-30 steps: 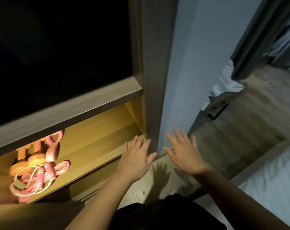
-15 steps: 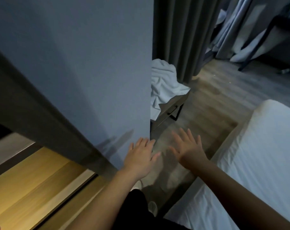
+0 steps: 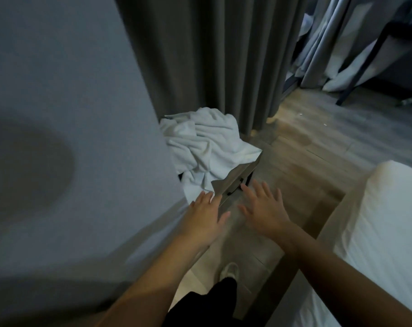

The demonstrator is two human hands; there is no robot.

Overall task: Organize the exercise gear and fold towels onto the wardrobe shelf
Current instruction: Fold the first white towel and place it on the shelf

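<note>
A: Where does the towel lie?
B: The crumpled white cloth towel (image 3: 207,147) sits in a heap on the tabletop of a small grey-brown wooden bedside table (image 3: 238,175), with one corner hanging over the front edge. The table stands against the dark grey pleated curtain (image 3: 212,55). It is partly hidden behind the flat blue-grey wall panel (image 3: 70,102) that fills the left of the view.
A: And the person's hands?
B: Both are stretched forward, palms down, above the grey-brown wooden plank floor (image 3: 318,149). The left hand (image 3: 205,215) is just beside the panel's edge. Its fingertips (image 3: 205,199) overlap the towel's hanging corner in the view, but whether they touch it cannot be told. The right hand (image 3: 264,208) hovers near the table's front face, apart from the left hand.
A: What of each grip?
B: Each grip is wide, with fingers straight and spread, holding nothing.
A: What else is around?
B: A white-sheeted bed mattress (image 3: 377,232) runs along the right, beside the right forearm. Below the arms are the person's black trouser leg (image 3: 207,303) and a pale shoe (image 3: 228,270) on the floor. Far off at the upper right hang pale bluish drapes (image 3: 330,43), with a black metal frame leg (image 3: 362,64) slanting in front of them.
</note>
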